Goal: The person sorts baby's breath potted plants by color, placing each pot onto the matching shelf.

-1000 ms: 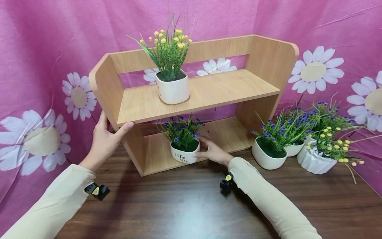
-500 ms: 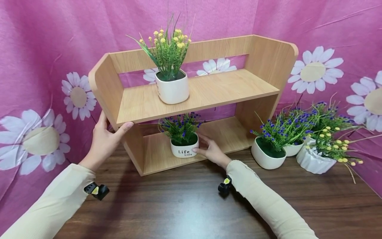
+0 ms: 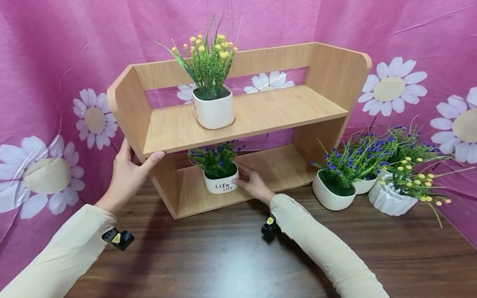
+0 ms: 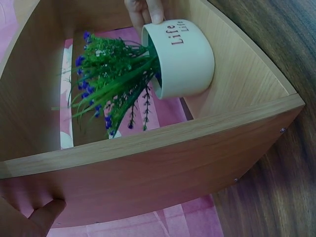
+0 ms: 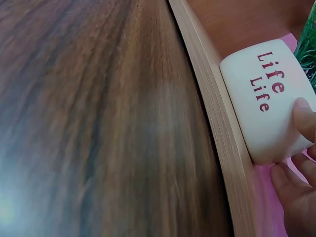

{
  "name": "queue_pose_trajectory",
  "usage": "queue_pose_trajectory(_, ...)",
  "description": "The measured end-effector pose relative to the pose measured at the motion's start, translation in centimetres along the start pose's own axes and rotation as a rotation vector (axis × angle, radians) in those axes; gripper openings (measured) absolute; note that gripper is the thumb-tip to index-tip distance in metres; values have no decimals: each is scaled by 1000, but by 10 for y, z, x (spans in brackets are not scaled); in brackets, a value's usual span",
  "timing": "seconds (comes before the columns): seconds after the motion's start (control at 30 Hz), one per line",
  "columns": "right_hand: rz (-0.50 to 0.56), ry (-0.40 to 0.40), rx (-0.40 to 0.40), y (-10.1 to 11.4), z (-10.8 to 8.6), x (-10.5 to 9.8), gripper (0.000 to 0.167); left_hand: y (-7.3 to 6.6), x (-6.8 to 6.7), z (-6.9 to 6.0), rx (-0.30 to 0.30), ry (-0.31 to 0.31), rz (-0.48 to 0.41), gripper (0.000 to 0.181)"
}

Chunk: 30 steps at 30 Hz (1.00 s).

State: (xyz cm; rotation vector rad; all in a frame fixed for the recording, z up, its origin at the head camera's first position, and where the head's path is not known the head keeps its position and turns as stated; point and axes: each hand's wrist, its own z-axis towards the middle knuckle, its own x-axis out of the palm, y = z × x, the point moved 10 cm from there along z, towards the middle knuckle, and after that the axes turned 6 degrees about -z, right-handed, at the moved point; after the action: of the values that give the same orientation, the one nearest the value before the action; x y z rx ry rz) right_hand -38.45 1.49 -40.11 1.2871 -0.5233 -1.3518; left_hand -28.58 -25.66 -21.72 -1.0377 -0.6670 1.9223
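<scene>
My left hand point(image 3: 128, 171) grips the left side of a two-tier wooden shelf point(image 3: 253, 114), thumb at the front edge of the upper board and fingers along the outer side. On the lower board stands a white flowerpot point(image 3: 221, 184) with blue flowers and "Life Life" lettering. My right hand point(image 3: 255, 184) holds that pot by its right side, thumb on the front; some fingers are hidden behind it. In the left wrist view the pot point(image 4: 185, 59) sits on the board, the right fingers at its rim. The right wrist view shows its base close to the board's front edge.
A white pot point(image 3: 214, 109) with yellow flowers stands on the upper board, left of centre. Right of the shelf, several potted plants cluster on the dark wooden table point(image 3: 208, 256), including a white pot point(image 3: 333, 192) and a ribbed pot point(image 3: 393, 200). Pink floral cloth hangs behind.
My right hand has shifted the blue-flowered pot back and then left along the lower board, turning its lettering more to the front. My left hand has kept its hold on the shelf.
</scene>
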Motion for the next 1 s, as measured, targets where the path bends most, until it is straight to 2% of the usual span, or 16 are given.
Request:
queue_pose_trajectory(0.2,-34,30,-22,5,9,15,65,-3,0,0,9,-5,4,75)
queue_pose_trajectory(0.37,-18,40,-61,12,15,26,62,-3,0,1,13,-3,0,75)
queue_pose_trajectory(0.53,-8,45,-47,10,18,38,64,-2,0,0,10,-1,-6,75)
queue_pose_trajectory(1.0,-33,13,-55,12,18,45,60,-1,0,1,2,-6,-7,76)
